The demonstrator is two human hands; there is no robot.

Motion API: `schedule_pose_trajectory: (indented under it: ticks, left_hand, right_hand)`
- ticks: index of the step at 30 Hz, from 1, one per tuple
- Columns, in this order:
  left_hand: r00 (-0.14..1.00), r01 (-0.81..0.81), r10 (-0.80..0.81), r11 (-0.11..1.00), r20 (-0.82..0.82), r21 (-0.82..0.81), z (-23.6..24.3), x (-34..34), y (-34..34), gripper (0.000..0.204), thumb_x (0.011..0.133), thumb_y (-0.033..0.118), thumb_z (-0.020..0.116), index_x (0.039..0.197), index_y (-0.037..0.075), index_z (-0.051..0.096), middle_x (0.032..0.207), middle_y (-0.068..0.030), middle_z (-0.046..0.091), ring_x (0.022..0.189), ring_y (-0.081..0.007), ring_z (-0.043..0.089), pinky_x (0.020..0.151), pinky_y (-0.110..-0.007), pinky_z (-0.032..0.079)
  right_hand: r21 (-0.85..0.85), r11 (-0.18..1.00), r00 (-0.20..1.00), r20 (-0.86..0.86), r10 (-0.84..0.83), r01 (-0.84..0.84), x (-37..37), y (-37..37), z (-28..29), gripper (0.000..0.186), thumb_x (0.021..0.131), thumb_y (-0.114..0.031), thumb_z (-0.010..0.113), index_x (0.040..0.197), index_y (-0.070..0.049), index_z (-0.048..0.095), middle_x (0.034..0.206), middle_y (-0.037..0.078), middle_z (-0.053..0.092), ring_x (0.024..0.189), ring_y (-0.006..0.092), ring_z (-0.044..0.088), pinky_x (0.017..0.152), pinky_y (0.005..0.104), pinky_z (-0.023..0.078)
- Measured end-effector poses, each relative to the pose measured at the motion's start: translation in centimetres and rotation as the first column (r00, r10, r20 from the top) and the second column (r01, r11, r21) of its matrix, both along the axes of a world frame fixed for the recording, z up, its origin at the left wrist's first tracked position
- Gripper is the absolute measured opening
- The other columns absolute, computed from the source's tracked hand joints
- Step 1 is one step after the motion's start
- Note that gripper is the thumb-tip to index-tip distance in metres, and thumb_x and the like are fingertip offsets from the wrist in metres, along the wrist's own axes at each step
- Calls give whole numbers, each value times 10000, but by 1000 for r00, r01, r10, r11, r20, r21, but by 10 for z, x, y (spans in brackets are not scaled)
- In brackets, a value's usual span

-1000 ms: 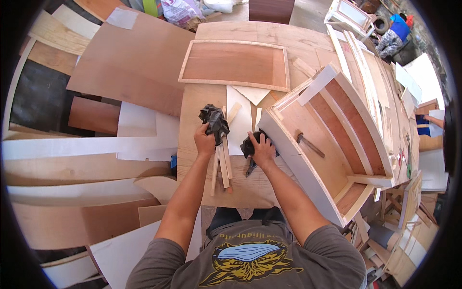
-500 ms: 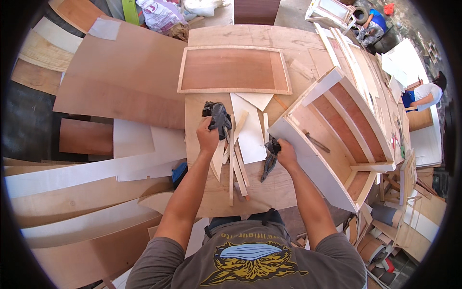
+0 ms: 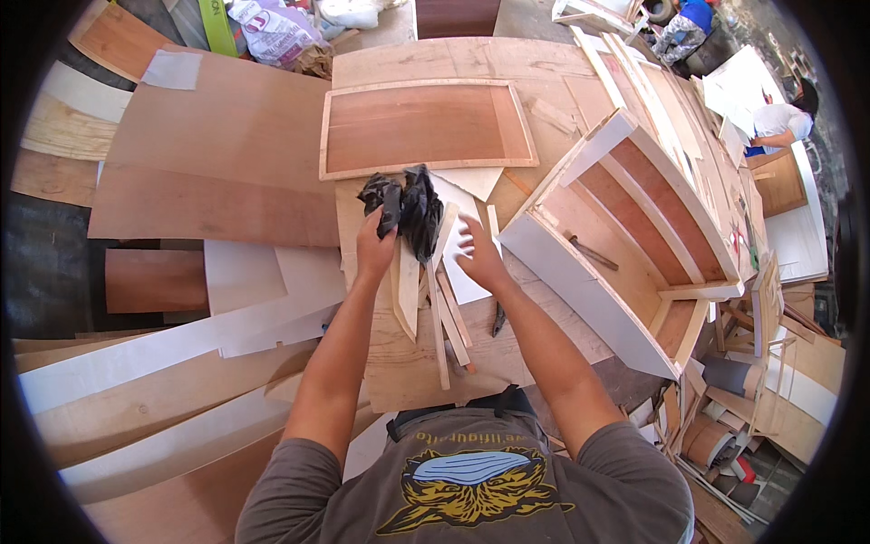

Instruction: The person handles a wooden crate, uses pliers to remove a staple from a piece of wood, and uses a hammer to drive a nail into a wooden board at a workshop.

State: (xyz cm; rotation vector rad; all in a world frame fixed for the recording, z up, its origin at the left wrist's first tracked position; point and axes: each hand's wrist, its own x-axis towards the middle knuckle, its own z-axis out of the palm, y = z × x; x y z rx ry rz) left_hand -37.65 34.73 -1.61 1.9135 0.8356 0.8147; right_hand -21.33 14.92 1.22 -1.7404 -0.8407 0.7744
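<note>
My left hand (image 3: 372,247) is closed on a crumpled black plastic bag (image 3: 420,216), held above the near half of the wooden worktable. To its right my right hand (image 3: 480,260) hovers with fingers apart and nothing in them. Narrow wood strips (image 3: 446,313) and a white panel (image 3: 464,283) lie beneath and between the hands. A dark tool (image 3: 498,319) rests beside my right forearm, which partly hides it; its kind cannot be made out.
A framed brown panel (image 3: 417,127) lies farther back. At right stands an open wooden cabinet frame (image 3: 634,227) with a hammer-like tool (image 3: 594,254) inside. Large boards (image 3: 217,154) fill the left. Two people work at the far right, one in a white shirt (image 3: 781,122).
My right hand has let go of a black item and moved left, opening near the bag. The bag in my left hand now hangs wider and longer. The view has shifted slightly.
</note>
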Motion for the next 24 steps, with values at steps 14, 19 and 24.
schedule_pose_trajectory:
  ticks: [14, 19, 24]
  left_hand:
    - [985, 43, -60, 994, 163, 102, 62, 87, -143, 329, 963, 160, 658, 1232, -25, 615, 1192, -214, 651, 1145, -355, 607, 1019, -399, 450]
    - [965, 195, -123, 927, 231, -321, 45, 164, -174, 511, 1009, 203, 646, 1443, -17, 490, 1378, -144, 602, 1238, -249, 578, 1064, -350, 431]
    - [965, 207, -118, 892, 234, -401, 50, 195, -191, 531, 942, 200, 730, 1378, -50, 558, 1267, -152, 658, 1193, -201, 599, 1017, -312, 457]
  right_hand:
    - [-611, 735, 406, 616, 675, -294, 34, -175, -78, 301, 823, -112, 675, 1121, -156, 666, 1213, 132, 628, 1270, 335, 523, 1056, 509, 398]
    - [-785, 530, 598, 267, 756, -320, 30, -193, -60, 240, 805, -122, 665, 1043, -96, 641, 1015, 148, 719, 1047, 353, 687, 840, 508, 538]
    - [-728, 607, 685, 266, 678, -318, 45, -240, -51, 319, 732, -167, 709, 1023, -68, 621, 891, 161, 719, 888, 395, 709, 755, 519, 553]
